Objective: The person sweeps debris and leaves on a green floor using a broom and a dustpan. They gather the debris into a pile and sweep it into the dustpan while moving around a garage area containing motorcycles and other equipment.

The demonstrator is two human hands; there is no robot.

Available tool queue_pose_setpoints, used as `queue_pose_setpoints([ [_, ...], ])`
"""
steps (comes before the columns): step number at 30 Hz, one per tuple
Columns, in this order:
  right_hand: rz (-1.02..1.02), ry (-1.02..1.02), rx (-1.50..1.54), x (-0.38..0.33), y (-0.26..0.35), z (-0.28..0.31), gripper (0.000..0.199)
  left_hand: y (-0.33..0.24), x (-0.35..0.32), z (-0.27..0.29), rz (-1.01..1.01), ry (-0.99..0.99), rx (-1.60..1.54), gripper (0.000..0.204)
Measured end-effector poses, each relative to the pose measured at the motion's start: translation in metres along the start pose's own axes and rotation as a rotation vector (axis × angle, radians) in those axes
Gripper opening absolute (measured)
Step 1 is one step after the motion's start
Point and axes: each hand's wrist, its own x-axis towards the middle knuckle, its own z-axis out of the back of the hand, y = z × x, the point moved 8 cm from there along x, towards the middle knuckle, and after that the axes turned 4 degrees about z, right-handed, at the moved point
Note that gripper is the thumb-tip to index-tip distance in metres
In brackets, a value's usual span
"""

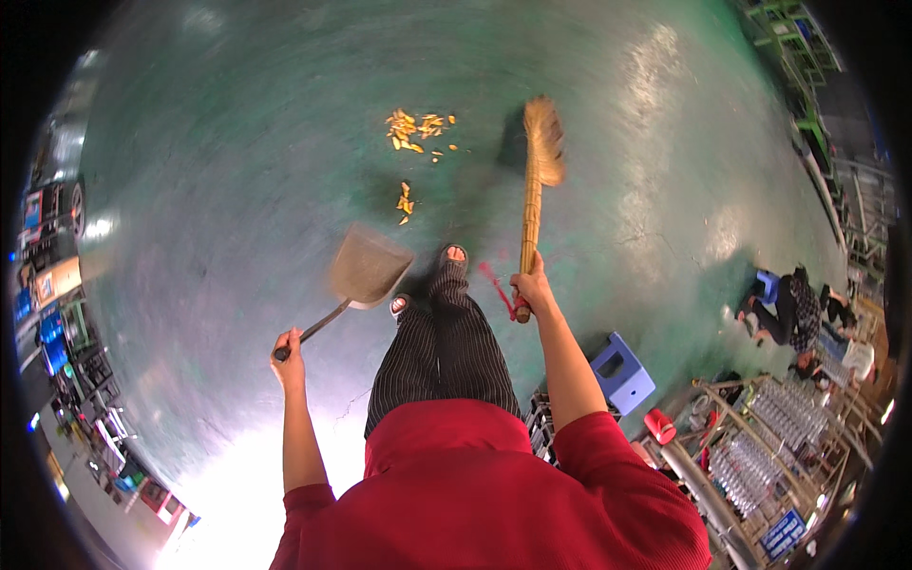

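My left hand [289,353] is closed round the dark handle of a grey dustpan [369,268], whose broad pan points forward near my feet. My right hand [534,285] grips a straw hand broom [532,204] low on its bound handle, where a red cord hangs. The broom's bristles point away from me, slightly blurred, and look raised off the floor, with a shadow beside them. Ahead of my feet, yellow-orange scraps [415,130] lie in a loose pile. A smaller cluster of scraps [406,203] sits between that pile and the dustpan.
Beside my right elbow stands a blue plastic stool [622,372]. Farther right are a red container [659,426], a rack of clear bottles [750,465] and a person [796,309] low near the floor. Shelves and equipment [71,342] line the left; green metal frames [793,57] stand far right.
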Motion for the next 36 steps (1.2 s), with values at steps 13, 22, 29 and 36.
queue_pose_setpoints([
  [13, 0.137, 0.259, -0.631, -0.037, 0.071, -0.155, 0.088, 0.037, 0.012, 0.01, 0.064, 0.034, -0.026, 0.028],
  [22, 0.264, 0.28, -1.116, -0.09, 0.069, -0.126, 0.073, 0.068, 0.035, 0.0, 0.059, 0.044, -0.003, 0.038],
  [29, 0.149, 0.364, -1.037, -0.169, 0.016, -0.108, 0.075, 0.074, 0.055, -0.012, -0.001, -0.007, -0.062, 0.035],
  [36, 0.282, 0.45, -0.95, -0.235, -0.078, -0.127, 0.08, 0.088, 0.061, -0.031, 0.055, 0.02, -0.018, 0.034],
])
